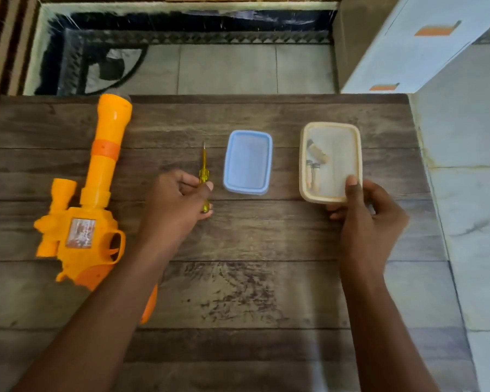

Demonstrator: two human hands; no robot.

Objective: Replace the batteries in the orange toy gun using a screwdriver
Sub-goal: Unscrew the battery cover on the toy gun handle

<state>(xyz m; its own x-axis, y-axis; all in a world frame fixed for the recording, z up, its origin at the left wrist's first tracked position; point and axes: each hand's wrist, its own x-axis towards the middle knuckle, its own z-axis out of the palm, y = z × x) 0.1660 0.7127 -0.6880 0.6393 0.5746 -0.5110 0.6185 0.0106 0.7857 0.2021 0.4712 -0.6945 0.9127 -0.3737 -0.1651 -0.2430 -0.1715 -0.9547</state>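
Both hands are busy: left hand [178, 199] pinches the yellow screwdriver [204, 176] on the table [238, 278], right hand [362, 213] grips the cream box [331, 161] — batteries seem inside. Orange toy gun [88, 193] lies far left, untouched. Preparation step, I judge; next the gun's battery cover must face up.

Blue tub [248, 162] on wooden table [238, 292]; rug [96, 52] beyond.
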